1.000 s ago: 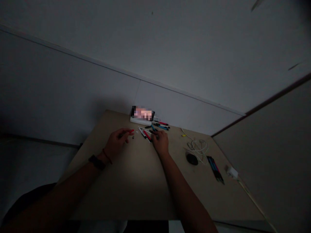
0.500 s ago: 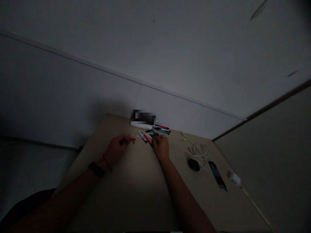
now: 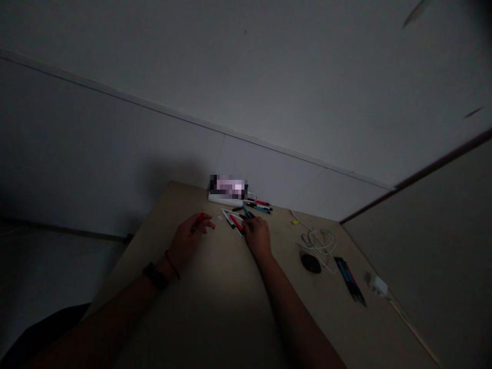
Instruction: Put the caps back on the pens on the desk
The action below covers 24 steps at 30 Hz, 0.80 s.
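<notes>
My left hand [image 3: 188,234], with a dark watch and a red cord on its wrist, is closed around a small red piece [image 3: 200,219] that looks like part of a pen. Most of that piece is hidden by the fingers. My right hand [image 3: 258,237] lies at the right end of a small pen pile, its fingers curled down; what they grip is hidden. Beside its fingertips are a red pen part [image 3: 235,222] and a white pen part [image 3: 228,218]. A blue pen part [image 3: 246,210] lies just beyond the hand. Tiny clear pieces [image 3: 219,218] rest between the hands.
Behind the pile stands a blurred-out device on a white base [image 3: 225,200]. More blue and red pens [image 3: 261,208] lie right of it. Farther right are a coiled white cable [image 3: 323,241], a black mouse [image 3: 310,262], a bundle of pens [image 3: 349,281] and a white plug [image 3: 378,285].
The red piece has shifted back into my left hand, showing less beyond the fingertips, and the fingers have moved around it. My right hand stays at the pile. The view has shifted slightly.
</notes>
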Motion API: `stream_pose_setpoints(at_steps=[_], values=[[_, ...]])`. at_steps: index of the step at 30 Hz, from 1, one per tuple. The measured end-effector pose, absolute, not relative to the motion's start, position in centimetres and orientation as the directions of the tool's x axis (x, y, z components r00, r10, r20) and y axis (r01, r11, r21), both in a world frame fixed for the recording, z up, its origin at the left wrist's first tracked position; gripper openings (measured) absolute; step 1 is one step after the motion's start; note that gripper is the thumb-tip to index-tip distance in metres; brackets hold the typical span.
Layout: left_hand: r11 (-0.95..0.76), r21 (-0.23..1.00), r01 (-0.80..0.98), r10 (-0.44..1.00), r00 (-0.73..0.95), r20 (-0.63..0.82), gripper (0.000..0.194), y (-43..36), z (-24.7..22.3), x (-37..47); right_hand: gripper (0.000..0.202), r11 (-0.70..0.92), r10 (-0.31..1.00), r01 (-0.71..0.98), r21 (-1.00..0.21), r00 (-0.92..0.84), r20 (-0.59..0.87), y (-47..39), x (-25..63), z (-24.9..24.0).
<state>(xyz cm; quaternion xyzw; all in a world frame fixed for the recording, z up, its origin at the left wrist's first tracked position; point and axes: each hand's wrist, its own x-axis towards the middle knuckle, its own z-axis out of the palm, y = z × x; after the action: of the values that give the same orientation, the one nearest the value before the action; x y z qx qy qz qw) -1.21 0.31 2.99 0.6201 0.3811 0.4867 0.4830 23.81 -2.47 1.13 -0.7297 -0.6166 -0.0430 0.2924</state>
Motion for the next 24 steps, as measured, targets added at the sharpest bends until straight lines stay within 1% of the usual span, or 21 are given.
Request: stream_pose_setpoints(at_steps=[4, 7, 11, 13, 17, 19, 22, 24], values=[[-0.197, 0.980, -0.027, 0.961, 0.191, 0.198, 0.037, 0.3, 3.2, -1.2, 0.019, -0.054, 0.881, 0.923, -0.380, 0.223, 0.417, -2.5, 23.9, 1.1], [-0.162, 0.986, -0.040, 0.969, 0.182, 0.167, 0.045, 0.2, 3.2, -1.3, 0.018, -0.065, 0.873, 0.916, -0.396, 0.244, 0.422, -2.5, 23.9, 1.0], [-0.164, 0.986, -0.044, 0.971, 0.170, 0.169, 0.049, 0.3, 2.9, -1.5, 0.019, -0.080, 0.851, 0.907, -0.412, 0.277, 0.445, -2.5, 23.9, 1.0], [-0.175, 0.984, -0.015, 0.972, 0.158, 0.175, 0.049, 0.4, 2.7, -1.5, 0.019, -0.083, 0.851, 0.910, -0.407, 0.277, 0.446, -2.5, 23.9, 1.0], [-0.229, 0.971, 0.064, 0.970, 0.095, 0.222, 0.046, 0.7, 2.4, -1.6, 0.017, -0.085, 0.851, 0.910, -0.406, 0.278, 0.445, -2.6, 23.5, 1.5], [-0.264, 0.956, 0.128, 0.964, 0.061, 0.258, 0.042, 1.0, 2.3, -1.6, 0.019, -0.055, 0.846, 0.910, -0.410, 0.260, 0.465, -2.6, 23.1, 1.7], [-0.268, 0.913, 0.308, 0.961, 0.018, 0.276, 0.034, 2.1, 2.3, -1.6, 0.021, 0.054, 0.849, 0.910, -0.412, 0.175, 0.498, -2.8, 22.1, 1.8], [-0.255, 0.851, 0.459, 0.964, 0.057, 0.258, 0.031, 3.1, 2.4, -1.6, 0.021, 0.142, 0.854, 0.899, -0.413, 0.099, 0.510, -3.0, 21.4, 1.8]])
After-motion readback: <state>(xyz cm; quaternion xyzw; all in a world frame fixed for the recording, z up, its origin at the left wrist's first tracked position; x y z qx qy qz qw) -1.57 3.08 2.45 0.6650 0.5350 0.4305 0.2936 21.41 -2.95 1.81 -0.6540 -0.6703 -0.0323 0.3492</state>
